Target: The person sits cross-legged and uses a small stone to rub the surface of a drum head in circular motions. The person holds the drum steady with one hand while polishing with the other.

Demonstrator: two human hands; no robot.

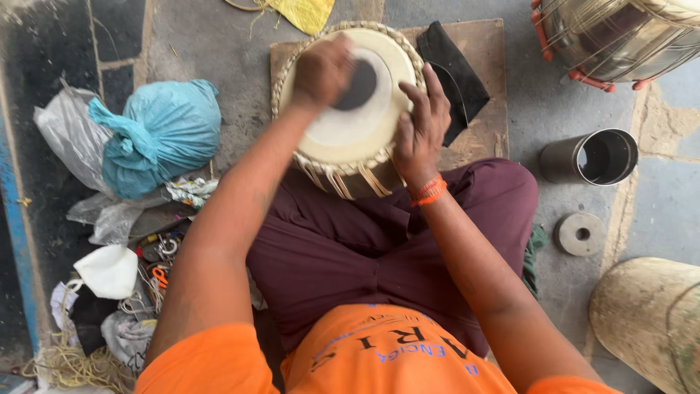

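Head view: a small drum (pixel 350 117) with a pale skin and a dark round patch at its centre rests tilted against the person's lap, its far edge over a wooden board (pixel 477 87) on the stone floor. The left hand (pixel 321 71) lies curled on the drum skin at the edge of the dark patch; whether it grips anything underneath cannot be told. The right hand (pixel 421 128) is spread flat, fingers apart, pressing on the right rim of the drum; an orange thread band (pixel 429 192) circles its wrist. The two hands are apart, one on each side of the drum head. A black cloth (pixel 456 69) lies on the board just right of the drum. Far right stands a metal drum shell (pixel 620 36) with red lacing. A short metal pipe (pixel 590 157) lies near right of the board, and a round disc with a hole (pixel 580 233) sits nearer. At left, a blue bundled bag (pixel 164 135) rests among plastic bags and loose cord.
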